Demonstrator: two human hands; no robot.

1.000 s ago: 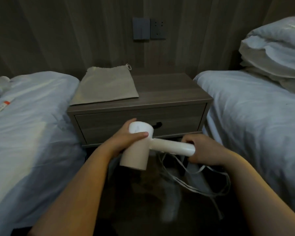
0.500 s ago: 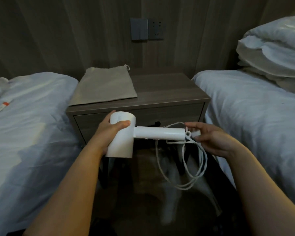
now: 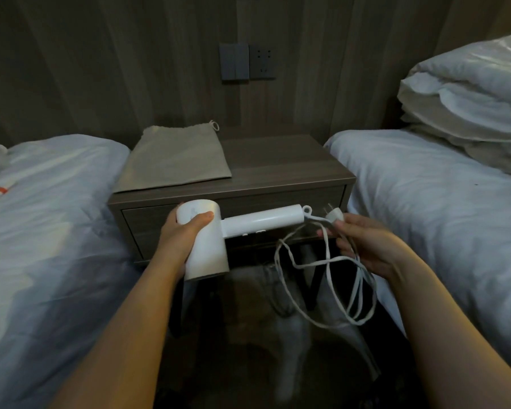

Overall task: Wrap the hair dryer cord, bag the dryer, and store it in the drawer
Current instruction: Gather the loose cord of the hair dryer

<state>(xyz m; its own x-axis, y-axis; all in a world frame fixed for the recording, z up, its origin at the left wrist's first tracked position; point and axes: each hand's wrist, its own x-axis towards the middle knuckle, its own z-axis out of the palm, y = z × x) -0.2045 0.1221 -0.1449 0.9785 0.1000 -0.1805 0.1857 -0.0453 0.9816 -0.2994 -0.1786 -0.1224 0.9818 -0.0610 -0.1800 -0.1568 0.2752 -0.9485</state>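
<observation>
My left hand [image 3: 180, 237] grips the barrel of a white hair dryer [image 3: 210, 246], whose handle points right in front of the nightstand's closed drawer [image 3: 322, 199]. The white cord [image 3: 325, 278] hangs from the handle's end in loose loops. My right hand [image 3: 366, 246] holds the gathered loops, with the plug [image 3: 334, 215] sticking up above its fingers. A flat beige drawstring bag [image 3: 174, 160] lies on the left half of the nightstand top [image 3: 283, 163].
A bed with white sheets [image 3: 50, 231] flanks the nightstand on the left and another [image 3: 440, 208] on the right, with a folded duvet [image 3: 469, 104] at its head. A wall switch and socket [image 3: 247, 62] sit above the nightstand. The floor between the beds is dark.
Both hands have lifted the dryer in front of the drawer. My right hand left the handle's end and gathered the cord into loops, with the plug now at its fingertips.
</observation>
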